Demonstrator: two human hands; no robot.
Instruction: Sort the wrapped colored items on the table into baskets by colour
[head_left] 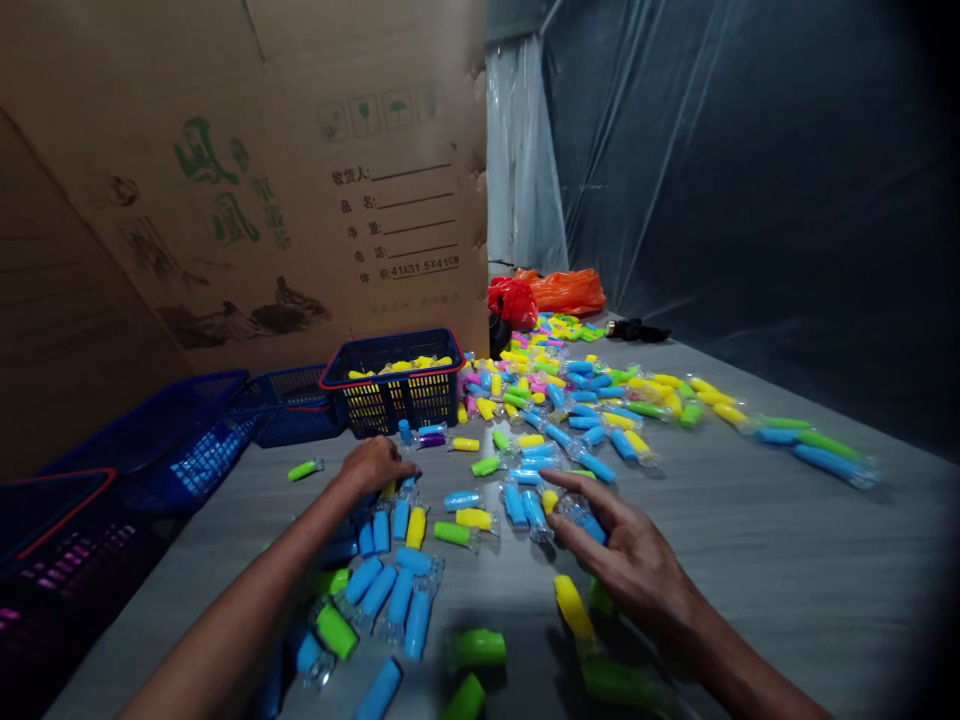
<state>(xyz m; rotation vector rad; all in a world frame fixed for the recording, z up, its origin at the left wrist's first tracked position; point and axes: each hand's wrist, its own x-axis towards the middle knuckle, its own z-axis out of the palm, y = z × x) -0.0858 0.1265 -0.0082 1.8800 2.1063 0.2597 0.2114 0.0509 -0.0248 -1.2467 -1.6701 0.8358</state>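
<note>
My left hand (371,465) reaches over the left part of the table, its fingers bent down and partly hidden. Under and beside its fingertips are a blue roll (409,484) and a yellow one; I cannot make out what it grips. My right hand (626,545) is open, palm facing left, thumb and fingers apart around a blue roll (589,522), without closing on it. These small rolls are wrapped in clear twisted plastic. Several blue rolls (399,597) lie in loose rows below my left hand. Blurred green (480,648) and yellow rolls (573,606) lie nearer me.
A blue basket (397,395) of yellow rolls stands before a large cardboard box (300,200). More baskets (210,440) line the left edge. A mixed heap of rolls (525,385) spreads behind my hands and rightward. Red and orange bags (566,292) lie at the back near plastic sheeting (675,150).
</note>
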